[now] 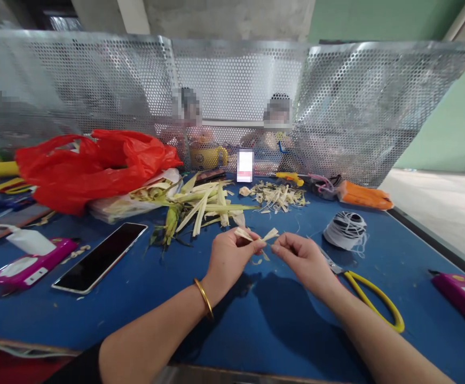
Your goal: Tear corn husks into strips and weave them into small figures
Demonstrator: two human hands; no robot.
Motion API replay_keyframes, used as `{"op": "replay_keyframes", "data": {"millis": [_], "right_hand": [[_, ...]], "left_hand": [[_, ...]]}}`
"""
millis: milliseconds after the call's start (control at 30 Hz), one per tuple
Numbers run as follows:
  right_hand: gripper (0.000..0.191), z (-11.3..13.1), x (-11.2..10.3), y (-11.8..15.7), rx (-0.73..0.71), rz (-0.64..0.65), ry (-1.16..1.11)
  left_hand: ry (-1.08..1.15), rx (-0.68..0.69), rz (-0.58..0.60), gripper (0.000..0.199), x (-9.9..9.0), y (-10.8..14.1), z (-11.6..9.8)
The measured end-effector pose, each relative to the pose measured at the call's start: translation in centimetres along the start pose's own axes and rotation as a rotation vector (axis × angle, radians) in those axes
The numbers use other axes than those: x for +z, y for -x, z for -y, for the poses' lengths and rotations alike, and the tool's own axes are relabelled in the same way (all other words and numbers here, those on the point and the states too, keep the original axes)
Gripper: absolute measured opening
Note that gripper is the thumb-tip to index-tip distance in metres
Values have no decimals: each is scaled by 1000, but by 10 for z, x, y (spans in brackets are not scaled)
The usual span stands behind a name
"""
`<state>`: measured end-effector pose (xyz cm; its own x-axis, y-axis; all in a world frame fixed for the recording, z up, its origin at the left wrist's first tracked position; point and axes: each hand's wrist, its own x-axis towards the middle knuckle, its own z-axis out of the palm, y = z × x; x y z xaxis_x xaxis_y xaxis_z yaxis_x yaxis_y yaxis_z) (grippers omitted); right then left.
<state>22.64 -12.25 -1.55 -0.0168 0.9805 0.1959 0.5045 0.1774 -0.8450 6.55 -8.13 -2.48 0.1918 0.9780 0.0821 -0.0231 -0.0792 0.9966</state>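
Observation:
Over the middle of the table, my left hand point(230, 258) pinches a small folded piece of pale corn husk point(271, 234), whose ends stick out past the fingertips. Just to its right, my right hand point(304, 261) is closed with thumb and forefinger together, close to the husk; whatever lies between those fingers is too small to make out. Partly under my right forearm lie scissors with yellow handles point(356, 288). A spool of white thread point(344, 232) stands beyond them. Behind my left hand, long corn husk strips point(204, 208) are heaped, with short husk scraps point(278, 197) to their right.
A red plastic bag point(96, 165) fills the back left. Nearer are a black-screened phone point(102, 258) and a magenta power strip point(32, 264). An orange pouch point(364, 196) and another magenta strip point(462, 298) lie right. A perforated metal screen point(232, 69) borders the back, people behind it.

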Motion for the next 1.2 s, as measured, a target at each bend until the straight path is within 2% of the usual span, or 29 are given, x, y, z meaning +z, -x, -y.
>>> {"op": "replay_keyframes", "data": {"millis": [100,167,267,333,400,467,533,600,667,733,867,1000,1100,1200], "right_hand": [[19,2,1,6,-235,-22,270],[19,5,-1,9,-377,11,395],[21,8,-8,8,-426,49,426],[20,7,-12,5,-367,65,316],[18,5,-14,1,-234,99,134],[19,2,-15,-3,-62,134,-58],[22,1,-14,-4,113,152,-218],[24,1,-11,-4,253,152,-318],[26,1,-9,-3,322,154,-372],[28,0,-6,-2,319,155,-392],[30,-2,-2,-1,173,70,-222],[21,1,1,4,-190,7,199],[21,7,0,9,-448,-34,493],[21,11,-3,9,-528,-90,567]], "left_hand": [[-154,67,-13,14,-3,-1,4],[-215,74,29,10,-4,1,6],[-238,67,171,7,-3,4,6],[-162,14,332,10,-2,7,4],[-46,-70,487,14,-1,10,-1],[47,-128,550,16,0,11,-6],[94,-127,504,17,0,11,-9],[124,-98,407,17,0,9,-11],[141,-73,291,17,0,6,-9],[155,-78,188,18,-1,3,-6],[213,-148,78,24,-1,-2,0],[242,-163,43,25,-1,-5,2],[153,-110,79,18,0,-4,1],[76,-91,205,16,1,0,1]]}}
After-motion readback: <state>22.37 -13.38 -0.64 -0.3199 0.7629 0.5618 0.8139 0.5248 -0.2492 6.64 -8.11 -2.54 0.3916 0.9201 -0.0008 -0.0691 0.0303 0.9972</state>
